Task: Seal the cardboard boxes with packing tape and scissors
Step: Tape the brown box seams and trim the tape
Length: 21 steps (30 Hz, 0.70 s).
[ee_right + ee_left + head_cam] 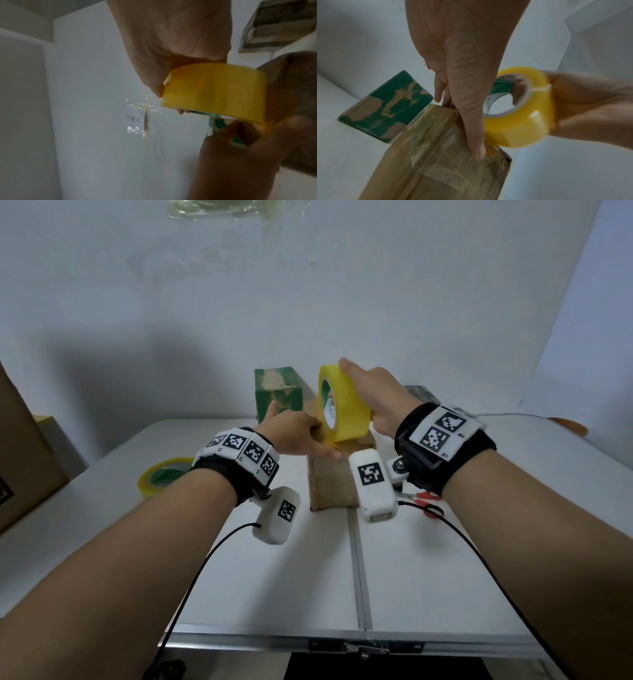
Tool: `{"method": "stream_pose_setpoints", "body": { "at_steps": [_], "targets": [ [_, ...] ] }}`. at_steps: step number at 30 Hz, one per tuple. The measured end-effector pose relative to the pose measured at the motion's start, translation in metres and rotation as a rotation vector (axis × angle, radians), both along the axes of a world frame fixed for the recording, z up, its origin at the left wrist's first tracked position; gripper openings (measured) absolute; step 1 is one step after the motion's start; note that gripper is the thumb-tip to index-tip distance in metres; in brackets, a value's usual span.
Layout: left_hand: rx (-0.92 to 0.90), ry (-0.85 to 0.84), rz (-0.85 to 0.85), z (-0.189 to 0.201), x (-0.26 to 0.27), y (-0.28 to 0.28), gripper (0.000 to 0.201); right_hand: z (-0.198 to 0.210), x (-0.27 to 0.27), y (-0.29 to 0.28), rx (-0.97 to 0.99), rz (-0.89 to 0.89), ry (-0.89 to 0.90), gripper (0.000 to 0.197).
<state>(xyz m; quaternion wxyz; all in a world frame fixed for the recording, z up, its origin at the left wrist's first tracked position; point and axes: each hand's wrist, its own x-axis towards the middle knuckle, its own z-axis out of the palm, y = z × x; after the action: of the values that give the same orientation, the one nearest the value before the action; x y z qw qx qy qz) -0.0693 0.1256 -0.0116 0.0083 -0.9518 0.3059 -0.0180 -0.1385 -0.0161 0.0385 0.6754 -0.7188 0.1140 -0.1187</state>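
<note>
A long brown cardboard box (330, 484) (436, 162) lies on the white table, its top covered in clear tape. My left hand (301, 436) (462, 94) rests flat on the box top, thumb pressing near the right edge and fingers straight. My right hand (373, 395) (171, 47) grips a yellow tape roll (344, 405) (520, 106) (214, 89), standing on edge above the box's far part, with a finger through its core. Red-handled scissors (426, 501) lie on the table under my right wrist, partly hidden.
A green box (278, 393) (385, 106) stands behind the brown box. A second tape roll (164, 475) lies at the left. A large cardboard box (20, 453) is at the far left, a dark box (421, 393) (278, 25) at the back right.
</note>
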Motion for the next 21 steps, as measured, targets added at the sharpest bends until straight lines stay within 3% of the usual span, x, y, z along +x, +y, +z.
{"method": "stream_pose_setpoints", "body": {
  "at_steps": [6, 10, 13, 16, 21],
  "targets": [
    [0.043, -0.005, 0.036, 0.003, 0.003, -0.007, 0.065, 0.006, -0.051, 0.007, 0.001, 0.062, -0.064, 0.044],
    [0.026, -0.03, 0.03, 0.003, 0.008, -0.012, 0.051, -0.027, -0.073, 0.006, 0.074, 0.031, -0.006, 0.048],
    [0.046, -0.052, 0.021, 0.002, 0.01, -0.014, 0.056, -0.055, -0.083, 0.008, 0.109, 0.003, 0.014, 0.047],
    [0.048, -0.071, 0.025, 0.001, 0.01, -0.014, 0.061, -0.076, -0.085, 0.01, 0.024, 0.006, 0.033, 0.043],
    [0.026, -0.083, 0.03, -0.002, 0.008, -0.013, 0.058, -0.085, -0.082, 0.013, 0.001, 0.008, 0.042, 0.041]
  ]
}}
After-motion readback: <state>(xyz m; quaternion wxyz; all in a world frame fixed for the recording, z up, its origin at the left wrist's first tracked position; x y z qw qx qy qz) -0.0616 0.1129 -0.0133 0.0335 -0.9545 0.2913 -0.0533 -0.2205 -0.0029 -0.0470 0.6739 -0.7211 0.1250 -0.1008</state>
